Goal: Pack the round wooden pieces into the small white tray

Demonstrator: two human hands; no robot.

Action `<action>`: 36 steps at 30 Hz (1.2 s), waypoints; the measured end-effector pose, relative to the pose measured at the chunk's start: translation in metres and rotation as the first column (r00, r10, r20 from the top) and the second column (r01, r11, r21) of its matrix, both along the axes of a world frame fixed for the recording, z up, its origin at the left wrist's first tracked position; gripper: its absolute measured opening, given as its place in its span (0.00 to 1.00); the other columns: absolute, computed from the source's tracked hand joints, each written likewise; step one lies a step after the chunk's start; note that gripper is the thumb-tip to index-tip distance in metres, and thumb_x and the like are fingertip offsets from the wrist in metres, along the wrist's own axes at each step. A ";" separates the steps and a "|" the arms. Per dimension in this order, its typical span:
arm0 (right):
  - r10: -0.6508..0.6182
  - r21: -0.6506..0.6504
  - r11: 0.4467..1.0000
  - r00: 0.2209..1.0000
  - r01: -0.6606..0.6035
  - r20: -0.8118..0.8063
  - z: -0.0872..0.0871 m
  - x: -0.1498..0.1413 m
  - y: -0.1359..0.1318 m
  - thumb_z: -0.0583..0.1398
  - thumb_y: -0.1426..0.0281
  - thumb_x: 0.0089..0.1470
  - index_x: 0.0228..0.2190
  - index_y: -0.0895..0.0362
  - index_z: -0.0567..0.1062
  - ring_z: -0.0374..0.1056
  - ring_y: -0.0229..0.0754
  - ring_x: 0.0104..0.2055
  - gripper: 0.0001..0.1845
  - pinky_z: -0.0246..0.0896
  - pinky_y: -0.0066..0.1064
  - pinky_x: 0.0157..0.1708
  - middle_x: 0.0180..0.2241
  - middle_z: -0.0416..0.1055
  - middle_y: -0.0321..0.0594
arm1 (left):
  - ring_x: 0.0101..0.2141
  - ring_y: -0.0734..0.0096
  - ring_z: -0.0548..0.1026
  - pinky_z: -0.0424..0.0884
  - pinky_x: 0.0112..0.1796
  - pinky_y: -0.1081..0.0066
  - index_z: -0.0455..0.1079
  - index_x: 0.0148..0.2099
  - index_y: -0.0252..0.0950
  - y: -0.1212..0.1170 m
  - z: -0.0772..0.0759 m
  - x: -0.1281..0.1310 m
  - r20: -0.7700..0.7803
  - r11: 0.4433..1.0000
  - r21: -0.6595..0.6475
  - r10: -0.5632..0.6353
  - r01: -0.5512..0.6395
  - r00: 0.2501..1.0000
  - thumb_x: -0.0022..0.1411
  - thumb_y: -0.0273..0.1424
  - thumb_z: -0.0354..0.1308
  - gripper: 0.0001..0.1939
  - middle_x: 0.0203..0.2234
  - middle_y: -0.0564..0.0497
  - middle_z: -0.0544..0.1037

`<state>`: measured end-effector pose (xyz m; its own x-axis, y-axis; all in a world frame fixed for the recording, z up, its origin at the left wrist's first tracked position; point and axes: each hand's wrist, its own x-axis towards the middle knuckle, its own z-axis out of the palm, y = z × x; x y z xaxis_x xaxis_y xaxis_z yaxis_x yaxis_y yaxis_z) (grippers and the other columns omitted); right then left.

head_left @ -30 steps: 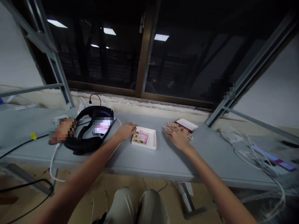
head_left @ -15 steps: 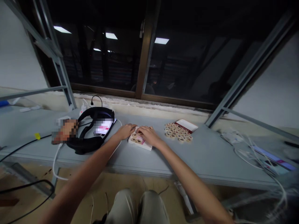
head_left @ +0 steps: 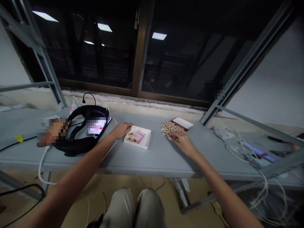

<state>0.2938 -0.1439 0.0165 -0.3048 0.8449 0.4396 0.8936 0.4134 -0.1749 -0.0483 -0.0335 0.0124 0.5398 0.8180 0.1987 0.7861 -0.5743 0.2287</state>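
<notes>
My left hand [head_left: 123, 129] holds the far left corner of a shallow white box [head_left: 143, 144], its fingers closed over the rim. Inside the box, a few round Chinese chess pieces [head_left: 131, 138] lie at the left, beside pink printed lines on the bottom. My right hand [head_left: 184, 144] is over the near edge of a pile of Chinese chess pieces [head_left: 170, 126]. Its fingers are bent together on a piece there, and the fingertips partly hide it.
A red and white box lid [head_left: 184, 123] lies behind the pile. On the left are a black headset [head_left: 78, 145], a lit phone [head_left: 97, 126] and cables. Tangled white cables [head_left: 228, 139] and another phone [head_left: 258, 152] lie on the right. Metal posts frame the dark window.
My right hand has left the white box and moved right to the pile of pieces, uncovering the box's inside. My left hand stays at the box's left corner. The view has shifted slightly.
</notes>
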 end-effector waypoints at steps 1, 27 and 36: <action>-0.052 0.009 0.999 0.998 0.052 0.032 -0.006 0.010 0.000 0.54 0.70 0.59 0.36 0.56 0.73 0.66 0.45 0.44 0.08 0.54 0.36 0.44 0.40 0.73 0.41 | 0.45 0.61 0.74 0.67 0.42 0.68 0.66 0.55 0.41 -0.001 0.000 0.000 0.001 1.000 -0.002 0.001 -0.001 1.000 0.66 0.35 0.41 0.20 0.47 0.47 0.75; 0.447 -0.258 0.839 0.877 -0.479 -0.174 0.005 -0.158 0.037 0.56 0.77 0.56 0.48 0.56 0.71 0.65 0.42 0.47 0.18 0.58 0.32 0.46 0.46 0.71 0.44 | 0.49 0.61 0.72 0.66 0.46 0.67 0.67 0.55 0.37 -0.007 -0.001 -0.003 0.061 1.000 -0.004 -0.025 0.025 0.998 0.67 0.34 0.41 0.20 0.49 0.45 0.74; 0.416 -0.172 0.868 0.871 -0.466 -0.262 0.017 -0.136 0.026 0.59 0.67 0.54 0.39 0.55 0.76 0.69 0.42 0.39 0.10 0.61 0.31 0.41 0.39 0.74 0.40 | 0.48 0.64 0.72 0.66 0.47 0.68 0.66 0.56 0.36 -0.009 -0.001 -0.002 0.046 1.000 -0.012 -0.020 0.021 0.999 0.67 0.34 0.42 0.20 0.48 0.45 0.74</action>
<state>0.1576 -0.1180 0.0330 -0.5909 0.7261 0.3517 0.5585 0.6827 -0.4712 -0.0500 -0.0424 0.0112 0.5471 0.8093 0.2138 0.7625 -0.5872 0.2716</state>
